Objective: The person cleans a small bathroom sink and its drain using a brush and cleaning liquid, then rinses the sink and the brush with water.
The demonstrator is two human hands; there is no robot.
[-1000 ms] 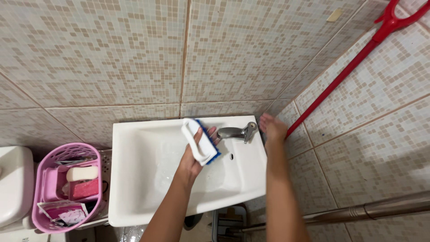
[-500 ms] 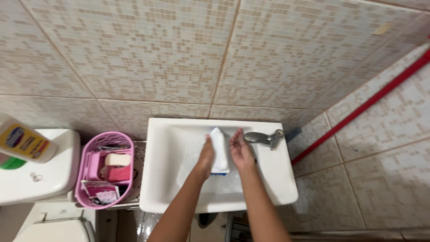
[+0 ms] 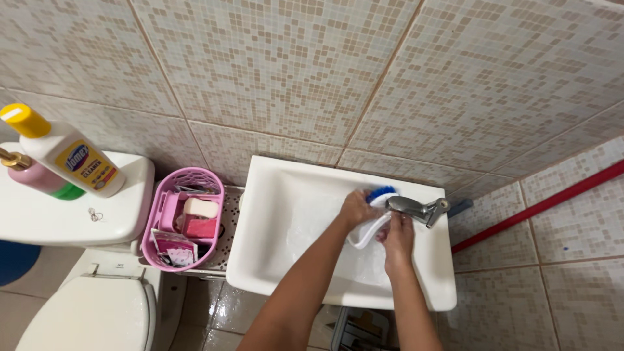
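Scrub brush (image 3: 372,221), earlier flat between both palms, now sits tilted under the tap (image 3: 416,209). Left hand (image 3: 357,209) clasps its handle; right hand (image 3: 398,235) pinches its lower end, so scrubbing has shifted to the faucet.

Scrub brush (image 3: 372,221): white plastic body with looped handle, blue bristles. Held tilted over the white sink basin (image 3: 292,221), bristle end up near the back rim, just under the metal tap (image 3: 416,209). Both hands partly cover it, so its full shape is hidden.
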